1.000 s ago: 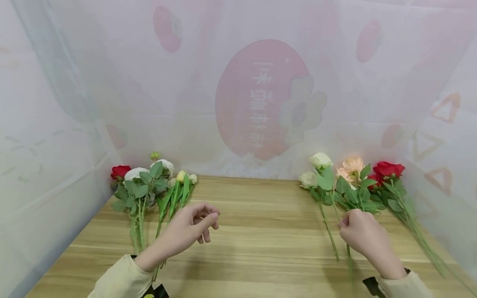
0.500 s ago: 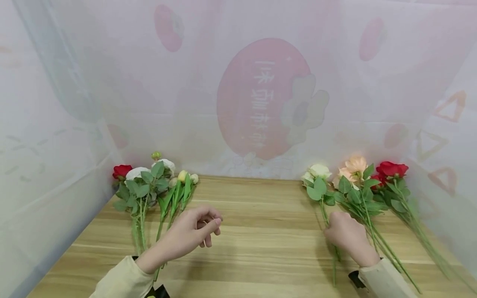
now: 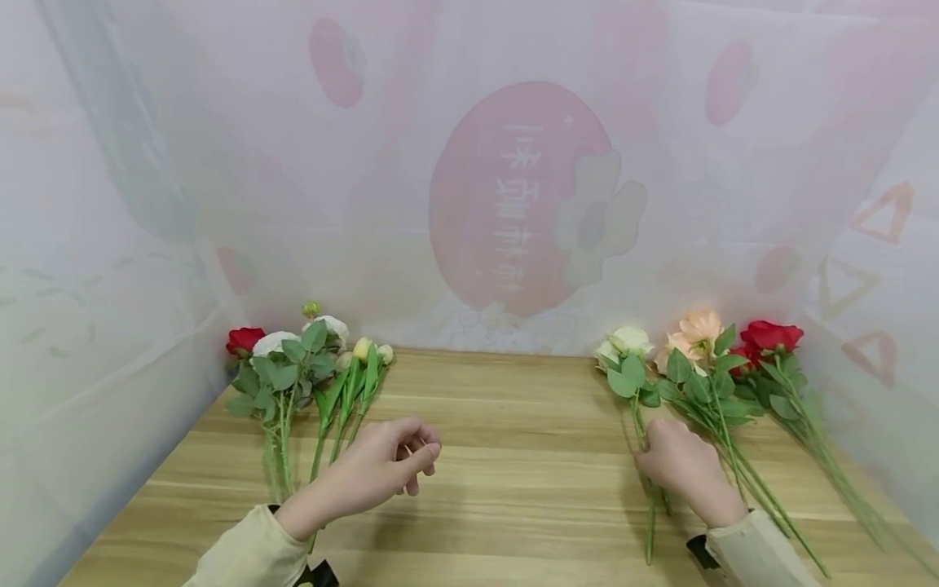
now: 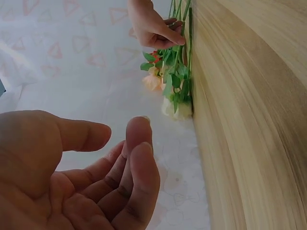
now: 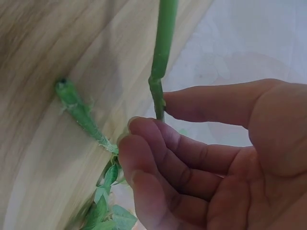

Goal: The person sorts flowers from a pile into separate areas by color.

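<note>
My right hand [image 3: 682,471] pinches the green stem [image 5: 164,43] of a cream rose between thumb and fingertips. In the head view, that rose's bloom [image 3: 632,341] lies at the back right against another cream rose [image 3: 607,354]. Beside the held stem, a second cut stem [image 5: 81,112] rests on the wood in the right wrist view. My left hand [image 3: 385,461] hovers over the table with its fingers loosely curled and nothing in them. Nearest to it are tulips [image 3: 362,350] with long green leaves, whose stems it partly hides.
Peach flowers [image 3: 700,326] and red roses [image 3: 770,336] lie to the right, stems toward me. At the left are a red rose [image 3: 244,339] and white flowers [image 3: 275,342]. The wooden table [image 3: 506,456] is bounded by printed cloth [image 3: 389,204] at back and sides.
My right hand has moved left with the cream rose, away from the peach flowers, bringing its bloom against the other cream one. My left hand has barely shifted.
</note>
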Demonstrator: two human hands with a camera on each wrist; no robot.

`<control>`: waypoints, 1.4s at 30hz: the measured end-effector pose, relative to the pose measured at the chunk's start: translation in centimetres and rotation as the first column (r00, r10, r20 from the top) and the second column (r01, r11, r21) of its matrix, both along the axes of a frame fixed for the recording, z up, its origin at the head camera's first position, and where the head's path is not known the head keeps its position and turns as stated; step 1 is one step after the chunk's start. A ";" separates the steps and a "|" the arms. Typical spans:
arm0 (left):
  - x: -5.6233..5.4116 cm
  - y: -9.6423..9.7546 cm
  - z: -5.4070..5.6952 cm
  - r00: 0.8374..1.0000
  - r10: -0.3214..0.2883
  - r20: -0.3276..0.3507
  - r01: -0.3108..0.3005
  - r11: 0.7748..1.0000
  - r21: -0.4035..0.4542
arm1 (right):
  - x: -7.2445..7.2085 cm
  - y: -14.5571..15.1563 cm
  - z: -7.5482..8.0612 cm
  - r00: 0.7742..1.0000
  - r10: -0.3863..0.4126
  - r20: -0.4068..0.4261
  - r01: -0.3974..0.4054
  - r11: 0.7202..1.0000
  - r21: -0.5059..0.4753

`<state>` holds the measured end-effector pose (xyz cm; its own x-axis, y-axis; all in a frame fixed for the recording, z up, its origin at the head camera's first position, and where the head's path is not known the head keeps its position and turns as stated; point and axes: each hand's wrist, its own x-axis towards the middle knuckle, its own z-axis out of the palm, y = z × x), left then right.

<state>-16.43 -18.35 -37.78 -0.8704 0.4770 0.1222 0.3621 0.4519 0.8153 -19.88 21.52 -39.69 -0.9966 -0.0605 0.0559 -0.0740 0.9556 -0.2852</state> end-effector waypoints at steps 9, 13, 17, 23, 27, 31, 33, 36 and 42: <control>-0.4 -0.2 -0.6 1.000 -0.001 -0.013 0.001 0.999 -0.046 | 0.2 -0.1 0.0 0.999 -0.030 -0.013 0.030 1.000 -0.004; -0.4 -0.1 -0.8 1.000 0.000 -0.004 0.000 0.998 -0.060 | 0.2 0.0 0.1 0.999 -0.034 -0.032 0.034 0.999 0.002; -0.4 -0.1 -0.9 1.000 0.005 -0.013 -0.006 0.997 -0.073 | 0.1 0.0 0.2 0.998 -0.036 -0.045 0.037 0.999 0.010; -0.4 -0.1 -1.1 1.000 0.005 -0.019 -0.007 0.996 -0.085 | 0.0 0.0 0.2 0.998 -0.039 -0.045 0.040 0.999 0.003; -0.4 -0.1 -1.2 1.000 0.002 -0.020 -0.003 0.996 -0.086 | 0.1 -0.1 0.3 0.998 -0.040 -0.048 0.040 0.999 0.000; -0.5 -0.2 -1.3 1.000 -0.001 -0.021 -0.001 0.996 -0.093 | 0.2 -0.3 0.4 0.998 -0.038 -0.045 0.037 0.999 -0.008; -0.5 -0.2 -1.3 1.000 0.000 -0.018 -0.002 0.995 -0.100 | 0.3 -0.3 0.5 0.998 -0.035 -0.045 0.034 0.999 -0.014; -0.8 -0.5 -1.2 0.999 0.016 -0.030 -0.020 0.992 -0.126 | 0.3 -0.4 0.6 0.998 -0.028 -0.054 0.026 0.999 -0.027; -2.2 -2.5 -1.1 0.972 0.182 -0.150 -0.217 0.940 -0.264 | 0.6 -1.0 1.2 0.997 0.014 -0.081 -0.019 0.998 -0.064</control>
